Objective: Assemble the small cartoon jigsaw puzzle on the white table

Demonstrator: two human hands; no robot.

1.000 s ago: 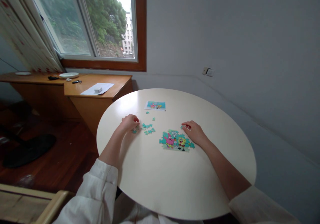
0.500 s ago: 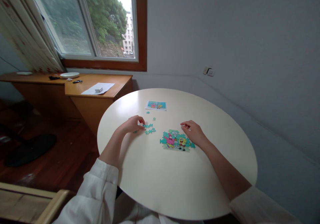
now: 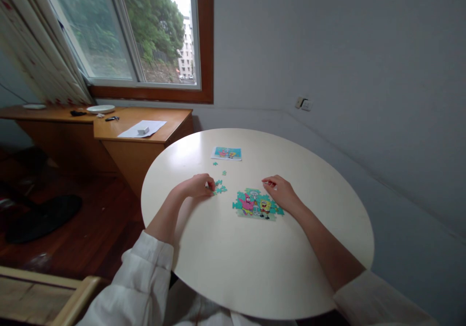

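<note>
A partly joined cartoon jigsaw lies near the middle of the round white table. My right hand rests at its upper right edge, fingers pinched on a small teal piece. My left hand lies curled on the table to the left, its fingertips pressed on the loose teal pieces. What lies under its fingers is hidden. A small reference picture sits farther back on the table.
A wooden desk with paper, a plate and small items stands at the left under the window. A black base sits on the wooden floor. A wooden chair arm is at bottom left. A grey wall with a socket runs on the right.
My left hand slid right across the table onto the cluster of loose teal pieces. My right hand stayed at the jigsaw's upper right corner, shifting only slightly.
</note>
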